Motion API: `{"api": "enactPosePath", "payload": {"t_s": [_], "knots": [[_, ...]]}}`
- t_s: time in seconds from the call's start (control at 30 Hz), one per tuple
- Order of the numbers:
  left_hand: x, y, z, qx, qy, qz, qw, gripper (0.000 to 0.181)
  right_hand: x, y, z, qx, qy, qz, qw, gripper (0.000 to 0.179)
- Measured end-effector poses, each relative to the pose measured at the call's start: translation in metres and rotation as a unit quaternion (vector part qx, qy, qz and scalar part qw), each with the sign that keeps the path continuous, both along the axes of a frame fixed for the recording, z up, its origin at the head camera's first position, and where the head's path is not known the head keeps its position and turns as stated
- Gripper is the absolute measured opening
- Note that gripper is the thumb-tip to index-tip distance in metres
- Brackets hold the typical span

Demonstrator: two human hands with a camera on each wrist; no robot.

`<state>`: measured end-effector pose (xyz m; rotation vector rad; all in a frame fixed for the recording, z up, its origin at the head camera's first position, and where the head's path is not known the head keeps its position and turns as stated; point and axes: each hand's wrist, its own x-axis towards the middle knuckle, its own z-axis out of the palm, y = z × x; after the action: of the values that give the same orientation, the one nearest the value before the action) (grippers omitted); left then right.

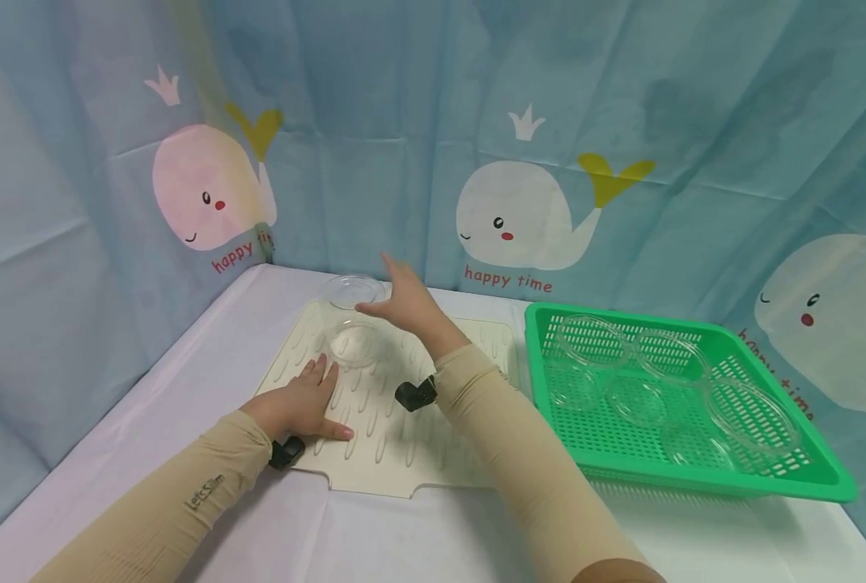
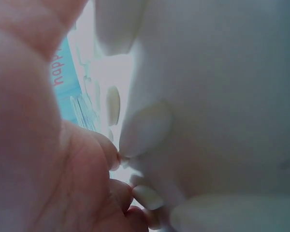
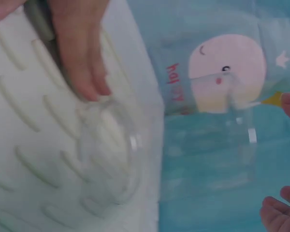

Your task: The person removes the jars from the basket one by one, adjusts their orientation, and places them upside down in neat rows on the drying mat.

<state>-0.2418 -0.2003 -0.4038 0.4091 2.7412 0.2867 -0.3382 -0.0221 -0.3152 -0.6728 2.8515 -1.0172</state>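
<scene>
Clear round container (image 1: 353, 293) stands beside the right hand (image 1: 413, 306), spread wide and empty, at the far edge of the cream mat (image 1: 375, 474); left hand (image 1: 300, 403), splayed, holding nothing, rests near a second container (image 1: 358, 344); rightward, a green basket (image 1: 702, 479)

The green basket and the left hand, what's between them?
In the head view, between the left hand and green basket lie part of the cream ridged mat and, above it, the right arm's beige sleeve with its black wrist camera.
</scene>
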Motion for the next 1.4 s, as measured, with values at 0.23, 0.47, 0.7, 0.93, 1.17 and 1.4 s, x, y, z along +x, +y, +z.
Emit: {"api": "enactPosePath", "payload": {"t_s": [0.23,0.47,0.7,0.93,1.17,1.4], "knots": [[0.000,0.000,-0.002,0.010,0.003,-0.003,0.9999,0.124,0.006,0.020,0.041,-0.003,0.012,0.013,0.9998,0.092],[0.000,0.001,-0.003,0.007,0.008,-0.006,0.9999,0.125,0.019,0.059,0.066,-0.017,0.019,0.037,0.9990,0.090],[0.000,0.000,-0.007,-0.002,0.016,-0.003,0.9999,0.126,0.038,0.112,0.078,-0.040,0.026,0.047,0.9978,0.089],[-0.002,-0.002,-0.008,0.001,0.016,-0.004,0.9999,0.125,0.049,0.169,0.084,-0.064,0.017,0.022,0.9976,0.087],[-0.003,-0.002,-0.009,-0.003,0.021,-0.012,0.9997,0.125,0.057,0.219,0.079,-0.042,0.018,-0.019,0.9988,0.087],[-0.002,0.000,-0.006,0.003,0.016,-0.008,0.9998,0.125,0.061,0.263,0.066,-0.016,-0.006,-0.057,0.9982,0.089]]}}
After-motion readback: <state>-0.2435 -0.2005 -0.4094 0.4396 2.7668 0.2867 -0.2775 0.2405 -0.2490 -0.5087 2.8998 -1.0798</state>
